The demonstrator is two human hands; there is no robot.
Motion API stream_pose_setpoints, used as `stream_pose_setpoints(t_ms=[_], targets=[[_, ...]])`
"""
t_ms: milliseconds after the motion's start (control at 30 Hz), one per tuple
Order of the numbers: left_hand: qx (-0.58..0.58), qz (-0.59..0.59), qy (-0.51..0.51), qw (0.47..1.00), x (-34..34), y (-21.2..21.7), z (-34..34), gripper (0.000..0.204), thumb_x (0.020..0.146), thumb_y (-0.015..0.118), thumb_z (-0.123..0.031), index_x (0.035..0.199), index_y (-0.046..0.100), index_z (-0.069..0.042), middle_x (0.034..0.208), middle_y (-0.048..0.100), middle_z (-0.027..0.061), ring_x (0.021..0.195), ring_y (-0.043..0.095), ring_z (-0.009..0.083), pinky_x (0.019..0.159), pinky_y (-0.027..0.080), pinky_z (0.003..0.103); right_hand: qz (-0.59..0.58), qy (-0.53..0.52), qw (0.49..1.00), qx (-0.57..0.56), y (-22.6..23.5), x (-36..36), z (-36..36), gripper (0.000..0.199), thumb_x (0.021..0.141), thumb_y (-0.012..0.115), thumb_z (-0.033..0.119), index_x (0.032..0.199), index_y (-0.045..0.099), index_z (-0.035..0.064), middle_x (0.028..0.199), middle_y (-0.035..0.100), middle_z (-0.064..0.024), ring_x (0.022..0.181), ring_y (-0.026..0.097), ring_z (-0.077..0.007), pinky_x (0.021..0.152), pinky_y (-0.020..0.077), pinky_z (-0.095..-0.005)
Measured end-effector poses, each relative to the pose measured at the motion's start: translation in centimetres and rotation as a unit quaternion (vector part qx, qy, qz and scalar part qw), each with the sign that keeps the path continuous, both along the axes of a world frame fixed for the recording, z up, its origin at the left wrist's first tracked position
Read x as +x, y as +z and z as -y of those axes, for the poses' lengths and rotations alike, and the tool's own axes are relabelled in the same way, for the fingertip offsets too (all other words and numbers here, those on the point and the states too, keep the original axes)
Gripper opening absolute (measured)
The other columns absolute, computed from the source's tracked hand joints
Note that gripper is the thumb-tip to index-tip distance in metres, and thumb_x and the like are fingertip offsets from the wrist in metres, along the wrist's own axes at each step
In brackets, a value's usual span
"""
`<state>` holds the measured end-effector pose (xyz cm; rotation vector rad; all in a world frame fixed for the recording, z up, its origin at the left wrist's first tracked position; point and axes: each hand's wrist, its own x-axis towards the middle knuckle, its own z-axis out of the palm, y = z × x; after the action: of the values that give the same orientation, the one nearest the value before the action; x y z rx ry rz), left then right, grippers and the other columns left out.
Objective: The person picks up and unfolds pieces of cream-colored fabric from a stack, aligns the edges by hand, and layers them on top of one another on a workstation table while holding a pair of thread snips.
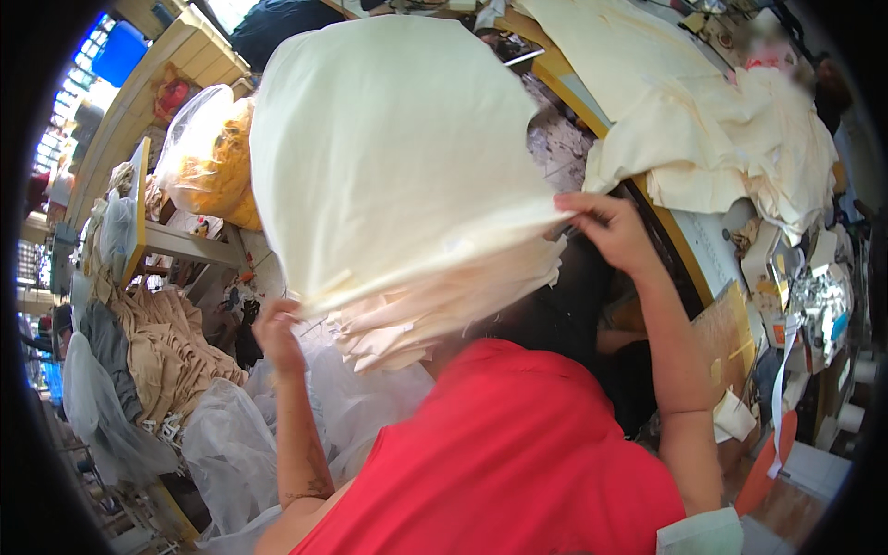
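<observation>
A large cream fabric piece (pixel 398 139) is spread out in front of me, stretched between both hands. At its near left corner my left hand (pixel 277 331) pinches the edge. My right hand (pixel 606 227) grips the near right corner between thumb and fingers. Beneath the held piece lies a stack of paler cream fabric pieces (pixel 398 328), their edges layered and uneven. Most of that stack is covered by the piece I hold.
More cream fabric (pixel 694 139) drapes over the table at the right, near a sewing machine (pixel 823 305). Orange material fills a clear plastic bag (pixel 208 157) at left. Beige garments (pixel 171 338) and translucent plastic bags (pixel 227 453) lie at lower left.
</observation>
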<state>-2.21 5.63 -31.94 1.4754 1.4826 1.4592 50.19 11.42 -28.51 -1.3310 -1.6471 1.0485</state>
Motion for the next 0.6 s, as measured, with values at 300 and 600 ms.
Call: stream_pose_setpoints(t_ms=[300, 600], targets=[[-0.078, -0.226, -0.157, 0.958, 15.7, -1.2, -4.4, 0.019, 0.093, 0.06, -0.009, 0.108, 0.066, 0.001, 0.113, 0.068, 0.0193, 0.106, 0.065, 0.0351, 0.094, 0.049, 0.041, 0.172, -0.295, 0.935, -0.098, -4.9, 1.8, 10.2, 0.039, 0.087, 0.078, 0.034, 0.103, 0.068, -0.0003, 0.077, 0.068, -0.0123, 0.068, 0.066, -0.0201, 0.066, 0.053, -0.0337], [-0.133, -0.182, -0.431, 0.874, 36.0, -5.7, -13.2, 0.019, 0.09, 0.073, -0.016, 0.1, 0.068, -0.001, 0.082, 0.071, 0.0109, 0.072, 0.064, 0.0156, 0.065, 0.05, 0.032, 0.115, -0.279, 0.951, -0.062, -6.8, 0.1, 12.4, 0.023, 0.094, 0.067, 0.016, 0.108, 0.061, -0.0005, 0.099, 0.068, -0.0237, 0.091, 0.067, -0.0412, 0.077, 0.0529, -0.0445]])
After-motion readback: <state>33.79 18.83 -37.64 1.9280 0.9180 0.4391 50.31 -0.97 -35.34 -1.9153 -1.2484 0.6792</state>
